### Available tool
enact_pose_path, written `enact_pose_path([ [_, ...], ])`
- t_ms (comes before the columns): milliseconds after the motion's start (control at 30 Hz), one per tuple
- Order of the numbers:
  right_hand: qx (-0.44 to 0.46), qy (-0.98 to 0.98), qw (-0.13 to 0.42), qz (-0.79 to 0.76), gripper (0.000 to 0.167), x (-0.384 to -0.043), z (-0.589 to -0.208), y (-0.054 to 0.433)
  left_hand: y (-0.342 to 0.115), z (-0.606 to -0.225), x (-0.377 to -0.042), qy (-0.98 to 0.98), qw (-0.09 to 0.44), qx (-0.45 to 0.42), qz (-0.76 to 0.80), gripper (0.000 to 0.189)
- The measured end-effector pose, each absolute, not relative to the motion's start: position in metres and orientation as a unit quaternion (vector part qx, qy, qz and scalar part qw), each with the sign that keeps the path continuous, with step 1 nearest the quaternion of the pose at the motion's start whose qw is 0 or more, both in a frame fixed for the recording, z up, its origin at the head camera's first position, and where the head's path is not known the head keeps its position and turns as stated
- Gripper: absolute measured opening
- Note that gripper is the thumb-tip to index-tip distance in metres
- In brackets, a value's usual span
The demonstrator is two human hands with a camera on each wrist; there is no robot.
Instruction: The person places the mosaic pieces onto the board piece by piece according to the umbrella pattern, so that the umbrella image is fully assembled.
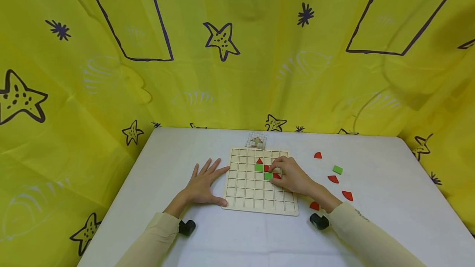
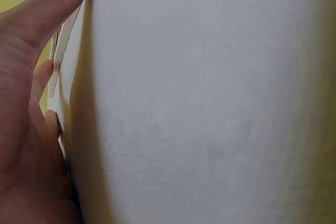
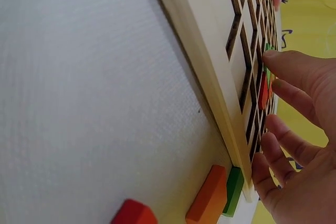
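Note:
A wooden grid board (image 1: 245, 197) lies on the white table. My left hand (image 1: 202, 184) is spread flat at its left side, with the thumb on the near corner and the index fingertip at the left edge. Over the board's right half, my right hand (image 1: 293, 176) pinches a green square tile (image 1: 268, 176) between thumb and index finger, in or right at a grid cell. Around it sit another green square (image 1: 259, 167), a red triangle (image 1: 259, 161), a red tile (image 1: 266, 168) and a red rounded piece (image 1: 276, 176). The right wrist view shows the thumb (image 3: 286, 66) against the green piece.
A small pattern card (image 1: 256, 140) lies beyond the board's far edge. Right of the board are several loose red quarter-round pieces (image 1: 347, 195) and a green tile (image 1: 337, 169). One red piece (image 1: 314, 206) lies close to the right wrist. A yellow curtain (image 1: 237, 85) encloses the table.

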State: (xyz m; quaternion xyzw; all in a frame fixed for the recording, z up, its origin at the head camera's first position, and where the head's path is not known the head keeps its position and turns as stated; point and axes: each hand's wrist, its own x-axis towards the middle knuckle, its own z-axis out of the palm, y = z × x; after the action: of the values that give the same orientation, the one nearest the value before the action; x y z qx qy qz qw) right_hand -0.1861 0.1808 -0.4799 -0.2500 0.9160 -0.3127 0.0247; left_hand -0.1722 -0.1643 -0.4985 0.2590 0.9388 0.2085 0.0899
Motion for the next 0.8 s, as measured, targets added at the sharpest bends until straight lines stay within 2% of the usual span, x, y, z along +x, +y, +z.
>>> enact_pose_path([
  [400,-0.261,0.906,0.043,-0.33,0.042,-0.185,-0.467,0.192,-0.164,-0.498,-0.172,0.939,0.091,0.259,0.206,0.114],
  [800,-0.26,0.907,0.015,-0.332,0.048,-0.171,-0.458,0.22,-0.163,-0.498,-0.172,0.939,0.093,0.257,0.208,0.114],
])
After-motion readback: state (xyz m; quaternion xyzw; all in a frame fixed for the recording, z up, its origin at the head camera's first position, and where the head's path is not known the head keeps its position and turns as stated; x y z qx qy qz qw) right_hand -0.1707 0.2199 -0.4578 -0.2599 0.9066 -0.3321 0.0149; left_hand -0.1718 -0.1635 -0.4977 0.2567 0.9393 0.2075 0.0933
